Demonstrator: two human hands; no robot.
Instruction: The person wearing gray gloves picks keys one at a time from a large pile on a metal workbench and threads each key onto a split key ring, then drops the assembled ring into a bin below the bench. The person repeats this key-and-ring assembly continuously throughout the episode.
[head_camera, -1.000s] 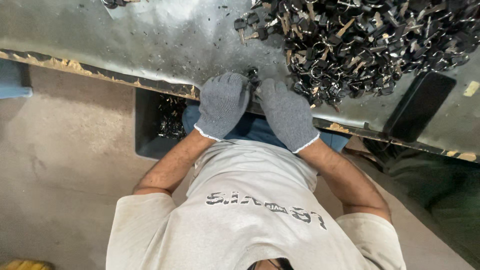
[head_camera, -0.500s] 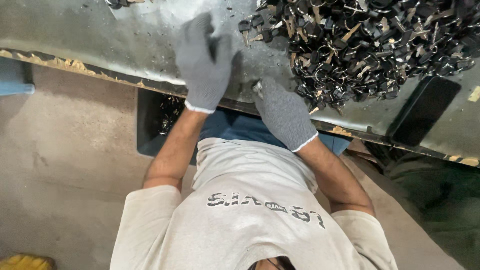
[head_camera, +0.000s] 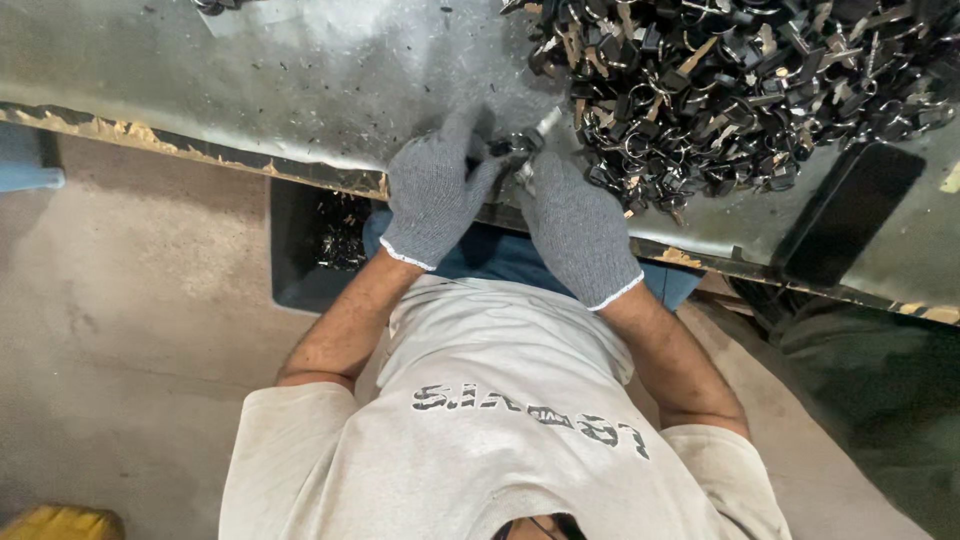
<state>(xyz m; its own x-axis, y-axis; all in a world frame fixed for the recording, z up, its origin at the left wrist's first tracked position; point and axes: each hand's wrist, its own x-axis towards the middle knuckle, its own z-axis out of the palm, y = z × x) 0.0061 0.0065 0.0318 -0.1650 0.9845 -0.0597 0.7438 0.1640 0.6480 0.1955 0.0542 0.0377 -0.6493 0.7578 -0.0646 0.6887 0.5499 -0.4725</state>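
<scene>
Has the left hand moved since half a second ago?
Yes. The left hand has pulled back from over the metal table to its near edge, close beside the right hand.

I found no screen, sign or wrapped package anywhere in view. The nearest thing to a container was a dark open bin (head_camera: 300, 250) below the near edge of the metal bench, at left, with small dark parts inside. A flat black rectangular tray (head_camera: 850, 215) lay on the bench at far right. Neither bore a label I could see.
</scene>
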